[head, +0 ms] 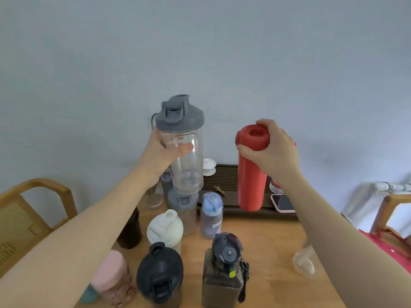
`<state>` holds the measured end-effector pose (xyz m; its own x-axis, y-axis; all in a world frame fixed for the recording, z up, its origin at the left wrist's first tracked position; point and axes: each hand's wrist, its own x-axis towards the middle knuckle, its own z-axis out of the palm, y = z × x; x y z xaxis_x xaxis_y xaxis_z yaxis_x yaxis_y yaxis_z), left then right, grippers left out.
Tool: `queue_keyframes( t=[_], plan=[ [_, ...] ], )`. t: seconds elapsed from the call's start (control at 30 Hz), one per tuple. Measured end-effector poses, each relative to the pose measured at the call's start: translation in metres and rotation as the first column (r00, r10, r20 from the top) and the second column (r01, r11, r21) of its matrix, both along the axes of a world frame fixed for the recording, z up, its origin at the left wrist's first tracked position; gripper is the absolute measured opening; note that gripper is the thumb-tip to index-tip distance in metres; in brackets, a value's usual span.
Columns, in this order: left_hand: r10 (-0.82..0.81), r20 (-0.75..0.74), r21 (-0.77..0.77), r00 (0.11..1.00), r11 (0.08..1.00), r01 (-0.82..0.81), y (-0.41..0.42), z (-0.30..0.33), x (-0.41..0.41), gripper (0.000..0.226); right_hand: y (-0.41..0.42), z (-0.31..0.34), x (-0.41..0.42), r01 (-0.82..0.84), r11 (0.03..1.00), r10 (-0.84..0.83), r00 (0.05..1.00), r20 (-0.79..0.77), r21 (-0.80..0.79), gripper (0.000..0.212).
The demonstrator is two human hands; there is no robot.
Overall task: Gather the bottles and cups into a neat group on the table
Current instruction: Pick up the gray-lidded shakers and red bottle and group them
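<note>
- Holding two bottles aloft: left hand (163, 152) gripped the clear bottle (185, 156) by its upper body, right hand (272, 150) clamped the red bottle (251, 174) at the cap.
- Both were clear of the table (266, 236), above its far side.
- Most bottles already stood clustered centre-left, roughly grouped, not tidy.
- Left to do, by my read: set these two down, pull in the clear cup (304, 262) lying apart at right.
</note>
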<state>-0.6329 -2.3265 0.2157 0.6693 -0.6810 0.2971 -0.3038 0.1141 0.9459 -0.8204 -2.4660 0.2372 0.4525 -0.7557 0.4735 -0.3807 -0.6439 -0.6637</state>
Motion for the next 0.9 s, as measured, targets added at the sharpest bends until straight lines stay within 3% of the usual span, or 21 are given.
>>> queue_keyframes(
  t=[0.13, 0.27, 0.43, 0.63, 0.73, 0.8, 0.9],
  plan=[
    [0.054, -0.012, -0.057, 0.998, 0.997, -0.054, 0.026, -0.001, 0.047, 0.082, 0.030, 0.039, 0.058, -0.121, 0.992, 0.122, 0.990, 0.066, -0.022, 0.063],
    [0.088, 0.003, -0.060, 0.996, 0.994, -0.088, 0.057, -0.006, 0.104, 0.077, 0.058, 0.040, 0.125, -0.189, 0.981, 0.187, 0.982, 0.032, 0.040, 0.063],
    [0.051, -0.042, 0.003, 0.998, 0.999, -0.051, 0.088, -0.018, 0.184, 0.073, 0.085, 0.019, 0.204, -0.249, 0.963, 0.264, 0.944, -0.197, 0.099, 0.060],
    [-0.070, -0.069, 0.122, 0.995, 0.989, 0.078, 0.091, -0.076, 0.246, 0.081, 0.098, -0.033, 0.255, -0.208, 0.974, 0.226, 0.871, -0.437, 0.088, 0.063],
    [-0.148, -0.013, 0.161, 0.989, 0.976, 0.148, 0.084, -0.103, 0.256, 0.058, 0.100, -0.059, 0.265, -0.176, 0.981, 0.194, 0.835, -0.515, 0.085, 0.064],
    [-0.169, -0.021, 0.176, 0.985, 0.970, 0.170, 0.080, -0.123, 0.264, 0.056, 0.103, -0.073, 0.267, -0.155, 0.983, 0.184, 0.794, -0.579, 0.099, 0.064],
    [-0.105, -0.142, 0.220, 0.984, 0.966, 0.135, 0.075, -0.160, 0.276, 0.084, 0.107, -0.095, 0.268, -0.160, 0.978, 0.208, 0.717, -0.665, 0.134, 0.064]
  ],
)
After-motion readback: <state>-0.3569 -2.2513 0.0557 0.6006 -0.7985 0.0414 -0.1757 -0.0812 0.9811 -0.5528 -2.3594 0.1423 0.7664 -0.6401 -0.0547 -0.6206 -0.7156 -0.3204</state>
